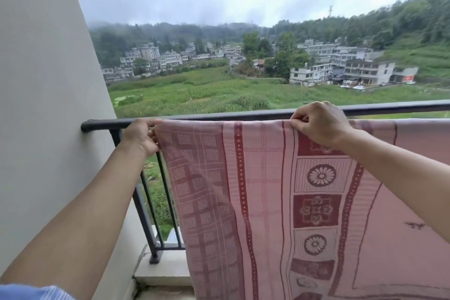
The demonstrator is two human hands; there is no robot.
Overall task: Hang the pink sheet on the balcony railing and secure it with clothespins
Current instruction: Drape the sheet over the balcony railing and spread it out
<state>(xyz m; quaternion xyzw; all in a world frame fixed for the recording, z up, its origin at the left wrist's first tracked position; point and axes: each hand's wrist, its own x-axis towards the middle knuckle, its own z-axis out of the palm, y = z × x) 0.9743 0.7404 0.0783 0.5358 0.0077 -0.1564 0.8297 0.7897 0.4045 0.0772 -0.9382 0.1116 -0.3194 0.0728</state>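
Note:
The pink sheet [263, 190], patterned with dark red squares and flowers, drapes over the black balcony railing [219, 115] and hangs down on my side. My left hand [141, 136] pinches the sheet's left top corner just below the rail. My right hand [319, 124] grips the sheet's top edge at the rail, further right. No clothespins are visible.
A pale wall [43, 105] stands close on the left, where the rail ends. Black vertical bars [146, 202] run down to a concrete ledge [165, 273]. Beyond the railing lie green fields and buildings far below.

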